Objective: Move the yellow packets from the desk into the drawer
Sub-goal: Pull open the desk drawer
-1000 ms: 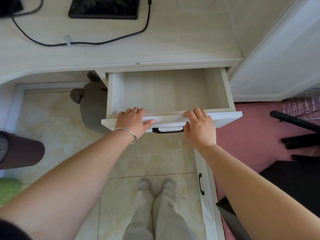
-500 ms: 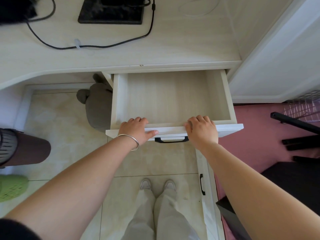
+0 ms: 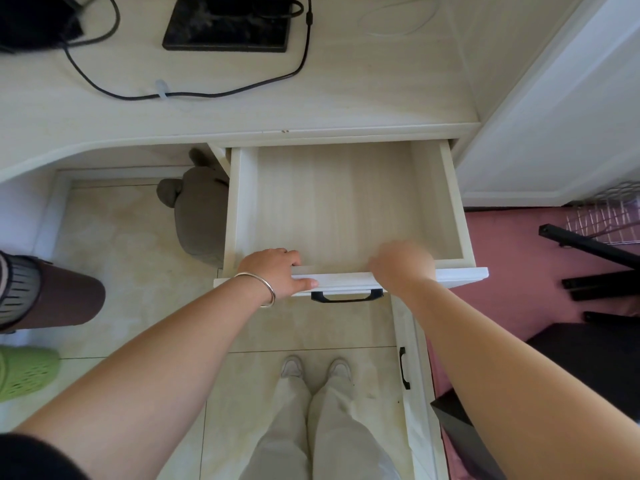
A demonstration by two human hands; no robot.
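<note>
The pale wooden drawer (image 3: 460, 273) under the desk (image 3: 346, 98) stands pulled out, and its inside is bare. My left hand (image 3: 273, 271), with a silver bangle at the wrist, grips the drawer's front rim left of the black handle (image 3: 346, 296), fingers over the top and thumb on the front face. My right hand (image 3: 401, 265) is motion-blurred just over the rim to the right of the handle, fingers loosely bent, holding nothing. No yellow packet shows on the visible part of the desk.
A black monitor base (image 3: 225, 29) and a black cable (image 3: 207, 95) lie on the desk. On the floor are a grey plush object (image 3: 197, 216) left of the drawer, a brown bin (image 3: 59, 296) and a green basket (image 3: 24, 375). Black furniture legs (image 3: 588, 244) stand right.
The drawer has slid further out toward me. My right hand has come off its grip on the front rim and is moving; my left hand keeps its hold.
</note>
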